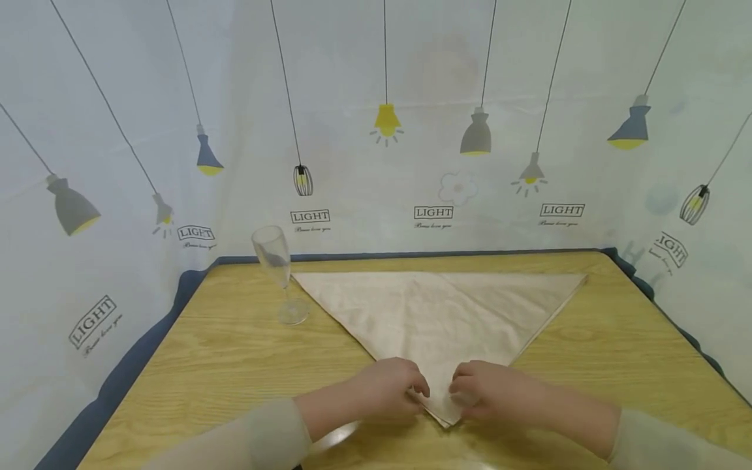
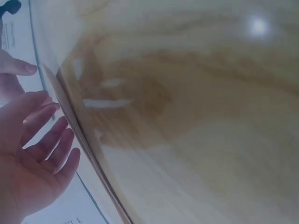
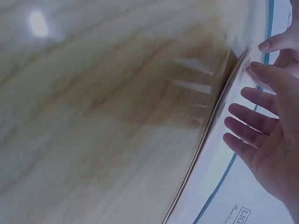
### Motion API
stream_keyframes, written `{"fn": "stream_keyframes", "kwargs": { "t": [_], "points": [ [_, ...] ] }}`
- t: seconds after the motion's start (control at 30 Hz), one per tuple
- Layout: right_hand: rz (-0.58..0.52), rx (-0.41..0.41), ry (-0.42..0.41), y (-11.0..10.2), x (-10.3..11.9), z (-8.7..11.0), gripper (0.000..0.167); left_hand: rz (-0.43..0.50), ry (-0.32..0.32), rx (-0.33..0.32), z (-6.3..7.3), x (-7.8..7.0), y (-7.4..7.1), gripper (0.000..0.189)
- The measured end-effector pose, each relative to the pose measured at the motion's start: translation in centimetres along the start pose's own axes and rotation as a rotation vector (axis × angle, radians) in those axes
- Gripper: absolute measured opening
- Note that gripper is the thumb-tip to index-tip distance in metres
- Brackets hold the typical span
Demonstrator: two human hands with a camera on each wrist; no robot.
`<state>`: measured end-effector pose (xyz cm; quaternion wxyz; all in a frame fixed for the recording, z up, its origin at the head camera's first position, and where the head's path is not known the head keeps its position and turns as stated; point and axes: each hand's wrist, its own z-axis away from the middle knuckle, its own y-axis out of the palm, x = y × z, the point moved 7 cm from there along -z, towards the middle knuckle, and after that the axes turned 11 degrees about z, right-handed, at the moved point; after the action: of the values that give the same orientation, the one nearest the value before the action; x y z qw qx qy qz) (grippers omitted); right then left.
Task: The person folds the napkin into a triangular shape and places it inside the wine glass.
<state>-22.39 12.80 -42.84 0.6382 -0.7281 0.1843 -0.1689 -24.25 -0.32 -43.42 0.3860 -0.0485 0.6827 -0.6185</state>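
A beige cloth napkin (image 1: 435, 320), folded into a triangle, lies on the wooden table with its long edge away from me and its point towards me. My left hand (image 1: 388, 388) is at the napkin's left edge near that point, its fingers slightly bent and spaced apart in the left wrist view. Opposite it, my right hand (image 1: 499, 395) lies over the right edge near the same point. The right wrist view shows its fingers (image 3: 254, 116) spread and loosely extended beside the layered napkin edge (image 3: 205, 130). Neither hand's fingers wrap round the cloth.
A clear stemmed glass (image 1: 273, 251) stands upright beside the napkin's far left corner. The wood-grain table (image 1: 223, 365) is bordered by white curtains (image 1: 352, 150) printed with hanging lamps, along its back and both sides.
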Motion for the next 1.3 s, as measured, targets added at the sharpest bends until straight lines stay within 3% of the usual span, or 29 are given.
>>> {"fn": "stream_keyframes", "kwargs": {
  "t": [0.17, 0.33, 0.47, 0.63, 0.83, 0.97, 1.2, 1.3],
  "points": [
    [0.004, -0.051, -0.078, -0.1, 1.8, -0.2, 0.016, -0.117, 0.097, 0.014, -0.4, -1.7, 0.9, 0.019],
    [0.006, -0.103, -0.12, -0.2, 2.7, -0.3, 0.02, -0.225, 0.185, -0.001, -0.8, -3.1, 1.3, 0.011],
    [0.042, -0.149, -0.131, -0.3, 2.8, -0.6, 0.023, -0.324, 0.209, -0.029, -1.1, -3.4, 1.6, 0.009],
    [0.12, -0.194, -0.126, -0.2, 3.0, -1.0, 0.022, -0.354, 0.188, -0.059, -1.2, -3.3, 1.7, 0.016],
    [0.122, -0.107, -0.072, 0.4, 2.5, -1.2, 0.024, -0.353, 0.181, -0.085, -1.3, -3.1, 1.7, 0.018],
    [0.136, -0.077, -0.027, 0.5, 2.4, -1.3, 0.027, -0.291, 0.118, -0.106, -1.6, -2.7, 1.4, 0.03],
    [0.178, -0.19, -0.045, 0.2, 2.6, -1.3, 0.026, -0.225, 0.051, -0.102, -2.1, -2.2, 1.4, 0.04],
    [0.152, -0.198, -0.047, 0.0, 2.2, -1.1, 0.024, -0.21, 0.033, -0.105, -2.3, -2.2, 1.4, 0.037]
  ]
}}
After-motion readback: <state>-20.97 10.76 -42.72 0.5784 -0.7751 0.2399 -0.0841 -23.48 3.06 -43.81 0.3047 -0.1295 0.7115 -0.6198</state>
